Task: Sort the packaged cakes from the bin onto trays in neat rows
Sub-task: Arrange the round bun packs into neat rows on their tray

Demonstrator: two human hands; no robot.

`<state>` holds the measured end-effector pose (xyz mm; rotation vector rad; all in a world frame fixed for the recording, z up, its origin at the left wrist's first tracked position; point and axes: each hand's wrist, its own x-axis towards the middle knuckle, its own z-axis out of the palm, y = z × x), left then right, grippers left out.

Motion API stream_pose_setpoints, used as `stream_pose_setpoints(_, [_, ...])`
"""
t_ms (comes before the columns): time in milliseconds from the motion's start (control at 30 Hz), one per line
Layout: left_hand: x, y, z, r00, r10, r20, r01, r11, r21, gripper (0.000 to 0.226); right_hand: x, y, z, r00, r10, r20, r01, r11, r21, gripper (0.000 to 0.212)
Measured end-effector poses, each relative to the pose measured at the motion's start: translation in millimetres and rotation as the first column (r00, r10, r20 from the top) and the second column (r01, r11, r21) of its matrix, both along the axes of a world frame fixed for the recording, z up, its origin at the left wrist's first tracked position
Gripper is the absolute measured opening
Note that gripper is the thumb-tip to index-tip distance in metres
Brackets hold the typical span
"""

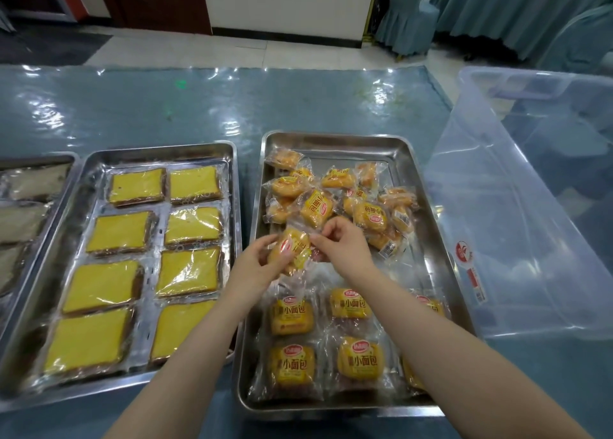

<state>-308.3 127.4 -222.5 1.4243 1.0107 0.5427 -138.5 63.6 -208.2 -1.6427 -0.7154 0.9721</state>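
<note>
Packaged cake (289,249) is sitting in both your hands above the right tray (428,186): your left hand (258,262) is pinching its left side in a closed grip, your right hand (341,243) is pinching its wrapper edge. Loose cakes (335,200) are piling behind; neat rows (351,336) are lying nearer you.

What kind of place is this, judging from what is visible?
Probably a banquet hall or hotel dining room being set up for catering. Fabric-covered chairs stand behind the table, which wears a clear plastic cover, and steel trays hold packaged cakes for serving.
</note>
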Motion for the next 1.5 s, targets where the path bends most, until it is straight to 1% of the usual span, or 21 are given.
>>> stream_pose_setpoints(67, [-2, -1, -4, 0.997, 0.006, -0.076, -0.003, 0.999, 0.039, 0.04, 1, -2, -3, 0.996, -0.059, -0.06, 0.057, 0.998, -0.024, 0.022])
stream_pose_setpoints(100, [-2, -2, -5, 0.994, 0.039, -0.102, -0.033, 0.997, 0.064, 0.041, 1, -4, -6, 0.997, -0.046, -0.069, 0.042, 0.998, -0.051, 0.019])
stream_pose_setpoints(200, [-4, -1, -8, 0.985, 0.115, -0.132, -0.098, 0.987, 0.13, 0.045, 1, -9, -14, 1.0, 0.028, 0.009, -0.026, 0.987, -0.162, 0.018])
stream_pose_setpoints(233, [-4, 0, -11, 0.984, 0.118, -0.133, -0.099, 0.985, 0.145, 0.046, 1, -9, -16, 0.999, 0.027, 0.033, -0.02, 0.982, -0.187, 0.011])
stream_pose_setpoints(267, [-5, 1, -13, 0.983, 0.121, -0.136, -0.098, 0.982, 0.163, 0.05, 2, -9, -18, 0.999, 0.008, 0.037, 0.0, 0.979, -0.205, 0.004])
stream_pose_setpoints(333, [-5, 1, -17, 0.976, 0.138, -0.167, -0.099, 0.97, 0.223, 0.064, 1, -9, -24, 0.998, -0.059, -0.012, 0.054, 0.967, -0.248, 0.006])
stream_pose_setpoints(433, [-4, -3, -26, 0.949, 0.116, -0.293, 0.009, 0.919, 0.394, 0.075, -4, -11, -33, 0.992, -0.117, -0.051, 0.093, 0.937, -0.338, 0.008])
stream_pose_setpoints(500, [-5, -10, -32, 0.923, 0.087, -0.375, 0.113, 0.871, 0.479, 0.07, -6, -14, -39, 0.986, -0.157, -0.053, 0.129, 0.927, -0.352, 0.006])
stream_pose_setpoints(567, [-7, -15, -37, 0.912, 0.099, -0.399, 0.153, 0.819, 0.554, 0.065, -4, -16, -43, 0.971, -0.22, -0.091, 0.18, 0.93, -0.321, 0.004])
stream_pose_setpoints(633, [-7, -16, -38, 0.907, 0.092, -0.412, 0.193, 0.779, 0.597, 0.06, -3, -17, -44, 0.956, -0.26, -0.133, 0.213, 0.932, -0.293, 0.004])
stream_pose_setpoints(700, [-5, -16, -39, 0.871, 0.04, -0.489, 0.302, 0.741, 0.6, 0.056, -4, -19, -44, 0.965, -0.22, -0.145, 0.169, 0.938, -0.302, 0.004])
stream_pose_setpoints(767, [-3, -15, -41, 0.81, -0.007, -0.587, 0.445, 0.659, 0.607, 0.052, -8, -22, -43, 0.995, -0.065, -0.08, 0.033, 0.938, -0.346, 0.005])
stream_pose_setpoints(833, [-1, -16, -44, 0.758, -0.022, -0.652, 0.539, 0.585, 0.606, 0.05, -11, -23, -41, 0.995, 0.087, 0.051, -0.06, 0.914, -0.402, 0.011])
stream_pose_setpoints(900, [1, -16, -44, 0.726, 0.007, -0.688, 0.564, 0.567, 0.6, 0.05, -10, -24, -37, 0.988, 0.083, 0.131, -0.021, 0.909, -0.417, 0.011])
stream_pose_setpoints(1000, [3, -18, -42, 0.714, 0.094, -0.694, 0.527, 0.58, 0.621, 0.054, -4, -25, -31, 0.993, -0.093, 0.073, 0.113, 0.929, -0.354, 0.007])
stream_pose_setpoints(1033, [3, -17, -42, 0.72, 0.107, -0.686, 0.515, 0.58, 0.631, 0.057, -4, -26, -29, 0.993, -0.088, 0.077, 0.11, 0.928, -0.356, 0.006])
stream_pose_setpoints(1167, [3, -16, -46, 0.698, 0.105, -0.709, 0.559, 0.539, 0.63, 0.058, -3, -24, -24, 0.967, 0.169, 0.189, -0.064, 0.885, -0.462, 0.008])
stream_pose_setpoints(1267, [3, -17, -47, 0.679, 0.116, -0.725, 0.571, 0.537, 0.621, 0.054, 8, -14, -17, 0.916, 0.144, 0.374, 0.026, 0.91, -0.414, 0.005])
stream_pose_setpoints(1367, [4, -17, -46, 0.698, 0.116, -0.706, 0.554, 0.537, 0.636, 0.053, 21, 3, -15, 0.812, 0.121, 0.571, 0.078, 0.947, -0.311, 0.013])
stream_pose_setpoints(1433, [5, -17, -45, 0.707, 0.113, -0.698, 0.546, 0.539, 0.641, 0.052, 26, 20, -15, 0.725, 0.116, 0.679, 0.081, 0.964, -0.252, 0.032])
stream_pose_setpoints(1500, [5, -17, -42, 0.707, 0.105, -0.699, 0.537, 0.564, 0.627, 0.052, 28, 41, -19, 0.619, 0.151, 0.771, 0.072, 0.966, -0.247, 0.06])
